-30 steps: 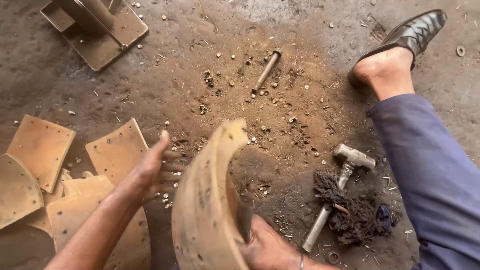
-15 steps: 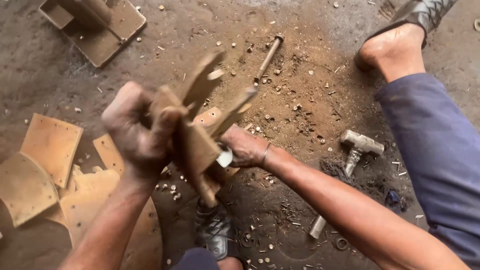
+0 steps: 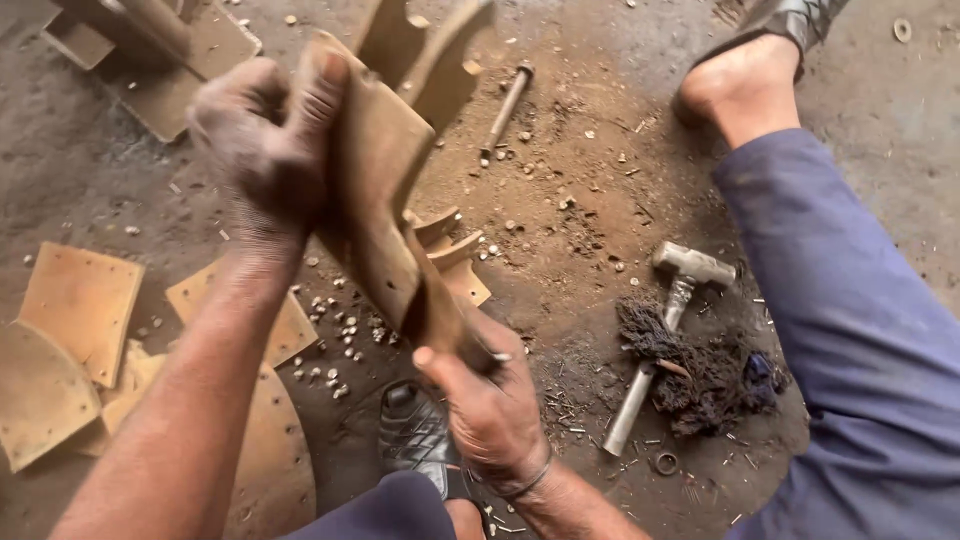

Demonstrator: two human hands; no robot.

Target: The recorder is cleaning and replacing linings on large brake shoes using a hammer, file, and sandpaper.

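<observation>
Both hands hold a curved brake shoe point(image 3: 385, 205) up above the dirt floor point(image 3: 570, 250). The left hand point(image 3: 265, 150) has its grip clamped on the upper end, the right hand point(image 3: 490, 400) closed tight round the lower end. A hammer point(image 3: 665, 330) lies nearby.

Curved metal shoe point(image 3: 385, 215): upper end cut by top frame edge; motion-blurred. Its lower end hidden inside right hand point(image 3: 490, 400). Left hand point(image 3: 265, 150): blurred; fingers wrap behind the shoe, tips out of sight. Hammer point(image 3: 665, 330): mid-handle covered by dark rag clump point(image 3: 700, 375). Metal bracket point(image 3: 150, 50), top left: cut by top edge. Sandalled foot point(image 3: 750, 70): toe end cut by top edge. Second sandal point(image 3: 415, 430): partly behind right wrist and knee. Small bits on floor point(image 3: 330, 350): too small to identify.
</observation>
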